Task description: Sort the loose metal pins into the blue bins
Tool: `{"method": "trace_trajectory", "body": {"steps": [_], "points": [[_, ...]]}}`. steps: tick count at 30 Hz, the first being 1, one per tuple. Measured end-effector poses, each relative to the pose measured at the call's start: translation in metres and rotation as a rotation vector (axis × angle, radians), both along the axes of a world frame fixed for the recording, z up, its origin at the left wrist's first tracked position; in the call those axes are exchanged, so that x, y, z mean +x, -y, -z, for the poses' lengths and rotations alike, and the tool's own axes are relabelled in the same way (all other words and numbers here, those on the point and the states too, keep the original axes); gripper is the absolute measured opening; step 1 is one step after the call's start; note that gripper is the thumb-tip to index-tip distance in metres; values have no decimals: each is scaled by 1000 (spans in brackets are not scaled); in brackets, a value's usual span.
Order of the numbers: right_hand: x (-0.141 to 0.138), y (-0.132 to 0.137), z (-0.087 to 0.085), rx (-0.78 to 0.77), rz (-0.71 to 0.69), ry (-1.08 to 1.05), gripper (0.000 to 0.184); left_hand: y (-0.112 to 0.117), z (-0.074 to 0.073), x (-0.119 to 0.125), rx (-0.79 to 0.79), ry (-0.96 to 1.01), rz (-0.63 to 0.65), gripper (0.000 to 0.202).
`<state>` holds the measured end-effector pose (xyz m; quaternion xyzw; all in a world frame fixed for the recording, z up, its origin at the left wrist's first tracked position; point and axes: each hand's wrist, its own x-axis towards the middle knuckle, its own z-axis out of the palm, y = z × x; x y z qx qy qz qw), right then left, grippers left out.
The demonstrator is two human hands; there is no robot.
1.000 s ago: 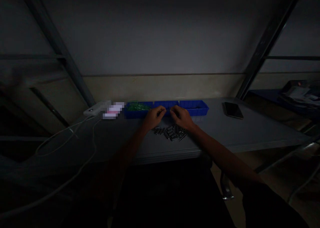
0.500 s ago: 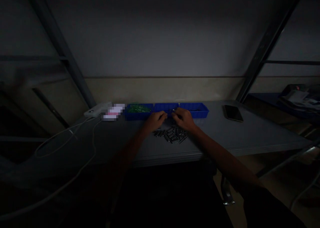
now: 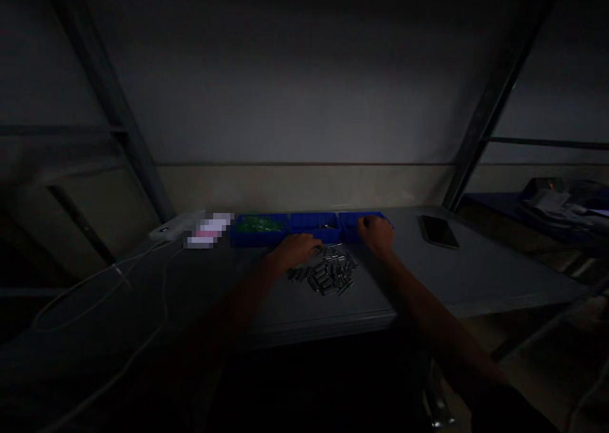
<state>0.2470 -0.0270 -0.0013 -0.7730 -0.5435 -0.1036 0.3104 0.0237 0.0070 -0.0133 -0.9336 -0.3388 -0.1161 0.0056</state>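
Observation:
A pile of small shiny metal cylinders [image 3: 328, 279] lies on the grey table. At its upper left edge is my left hand [image 3: 297, 250], fingers curled and drawn together; whatever they hold is hidden. Over the right blue bin [image 3: 349, 235] I see my right hand [image 3: 378, 233], closed, with its fingertips hidden inside the bin. The middle blue bin [image 3: 311, 221] has a few small metal pieces in it, too dim to name. Green plastic bags or wrapping [image 3: 259, 224] fill the left blue bin [image 3: 257, 239].
A dark phone [image 3: 438, 231] lies at the table's right. On the left are a white power strip [image 3: 166, 231], a blurred white and pink item [image 3: 209, 231] and a white cable [image 3: 164, 293]. Metal posts [image 3: 485, 109] frame the table.
My right hand has moved right, from the middle bin to the right bin. The left hand has left the middle bin's front and sits lower, by the metal pile. The view has tilted up slightly.

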Motion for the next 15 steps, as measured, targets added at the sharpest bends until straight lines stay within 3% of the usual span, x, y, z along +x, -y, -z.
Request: {"method": "trace_trajectory", "body": {"steps": [7, 15], "points": [[-15, 6, 0, 27, -54, 78, 45, 4, -1, -1, 38, -88, 106, 31], [-51, 17, 7, -29, -518, 125, 29, -7, 6, -6, -44, 17, 84, 19]]}}
